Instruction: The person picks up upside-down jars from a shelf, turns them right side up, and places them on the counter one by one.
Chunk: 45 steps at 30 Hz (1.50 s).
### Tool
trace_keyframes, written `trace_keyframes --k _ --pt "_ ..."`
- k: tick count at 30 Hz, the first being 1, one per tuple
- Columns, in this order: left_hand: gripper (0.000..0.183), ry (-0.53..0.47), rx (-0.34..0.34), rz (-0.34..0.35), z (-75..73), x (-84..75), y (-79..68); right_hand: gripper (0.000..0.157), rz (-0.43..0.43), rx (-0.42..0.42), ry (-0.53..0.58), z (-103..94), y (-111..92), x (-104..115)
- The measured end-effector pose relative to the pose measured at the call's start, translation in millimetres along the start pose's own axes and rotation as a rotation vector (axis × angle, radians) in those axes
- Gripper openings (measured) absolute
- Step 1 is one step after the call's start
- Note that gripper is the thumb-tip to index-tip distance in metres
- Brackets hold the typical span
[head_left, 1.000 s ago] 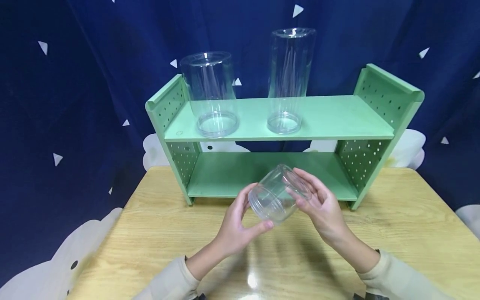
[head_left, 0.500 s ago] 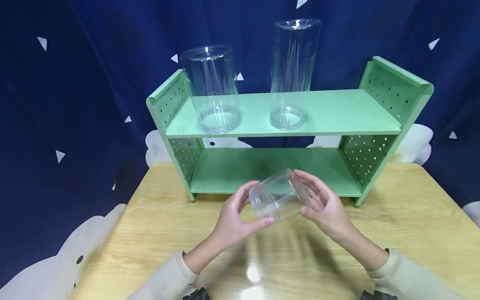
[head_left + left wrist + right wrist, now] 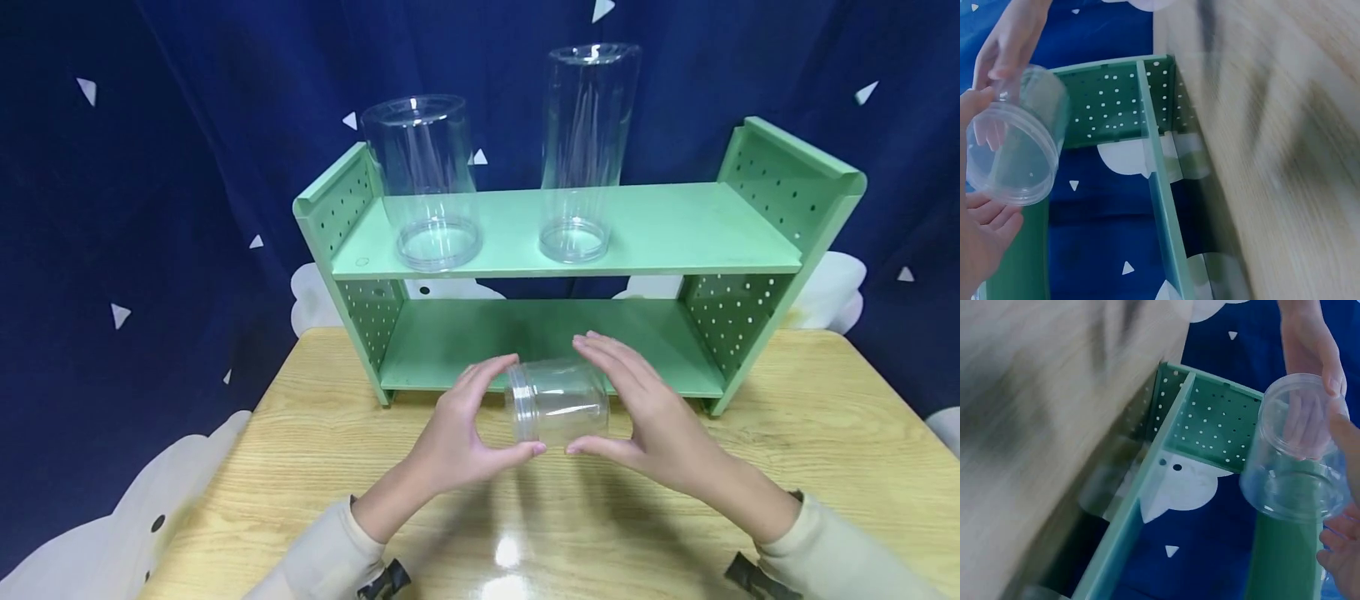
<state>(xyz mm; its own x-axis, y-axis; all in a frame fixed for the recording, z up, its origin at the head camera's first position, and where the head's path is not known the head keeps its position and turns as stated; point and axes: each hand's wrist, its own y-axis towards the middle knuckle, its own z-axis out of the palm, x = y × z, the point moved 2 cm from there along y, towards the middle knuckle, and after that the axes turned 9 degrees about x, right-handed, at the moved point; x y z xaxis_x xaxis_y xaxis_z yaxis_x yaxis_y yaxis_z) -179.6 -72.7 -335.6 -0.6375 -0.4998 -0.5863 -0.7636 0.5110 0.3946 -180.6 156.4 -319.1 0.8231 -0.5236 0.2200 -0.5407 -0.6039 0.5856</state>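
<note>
Both hands hold a clear plastic jar (image 3: 562, 404) sideways between them, above the table in front of the shelf. Its ridged end points left and its smooth end right. My left hand (image 3: 465, 437) grips the ridged end, fingers over the top and thumb below. Around the smooth end, my right hand (image 3: 652, 417) has its fingers above and its thumb underneath. The left wrist view looks at the jar's ridged rim (image 3: 1022, 150), with the right hand (image 3: 1013, 37) beyond it. In the right wrist view the jar's smooth end (image 3: 1291, 500) is nearest.
A green two-tier shelf (image 3: 697, 233) with perforated sides stands on the wooden table (image 3: 315, 467). On its upper board are a wide clear cylinder (image 3: 427, 183) and a taller, narrower one (image 3: 585, 158). A dark blue curtain (image 3: 247, 108) hangs behind.
The jar has turned from a slant to nearly level. My right hand has shifted its grip, fingers now over the jar's top and thumb beneath. The left hand keeps hold of the ridged end.
</note>
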Motion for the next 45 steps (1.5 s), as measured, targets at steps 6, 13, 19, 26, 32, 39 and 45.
trace_keyframes --k 6,13,19,26,32,39,45 --pt "0.094 0.12 0.038 0.048 -0.3 -2.9 -0.3 0.096 -0.069 0.087 -0.165 7.3 -1 9" --pt "0.093 0.234 0.056 0.141 4.2 -6.2 -3.1 0.104 0.042 0.21 -0.15 17.5 -7 10" --pt "0.094 0.304 0.051 0.215 7.2 -9.3 -3.7 0.102 0.127 0.265 -0.069 23.9 -9 10" --pt "0.095 0.3 0.041 0.241 9.5 -9.0 -4.3 0.097 0.16 0.249 0.002 28.8 -11 10" --pt "0.092 0.221 0.095 0.13 8.6 -5.7 -7.8 0.096 0.197 0.248 0.024 29.2 -14 8" --pt "0.072 0.125 0.055 -0.126 1.3 11.7 -19.3 0.094 0.273 0.234 0.072 33.0 -31 -6" --pt "0.058 0.103 -0.141 -0.283 -16.2 40.4 -28.7 0.09 0.337 0.18 0.087 36.1 -56 -25"
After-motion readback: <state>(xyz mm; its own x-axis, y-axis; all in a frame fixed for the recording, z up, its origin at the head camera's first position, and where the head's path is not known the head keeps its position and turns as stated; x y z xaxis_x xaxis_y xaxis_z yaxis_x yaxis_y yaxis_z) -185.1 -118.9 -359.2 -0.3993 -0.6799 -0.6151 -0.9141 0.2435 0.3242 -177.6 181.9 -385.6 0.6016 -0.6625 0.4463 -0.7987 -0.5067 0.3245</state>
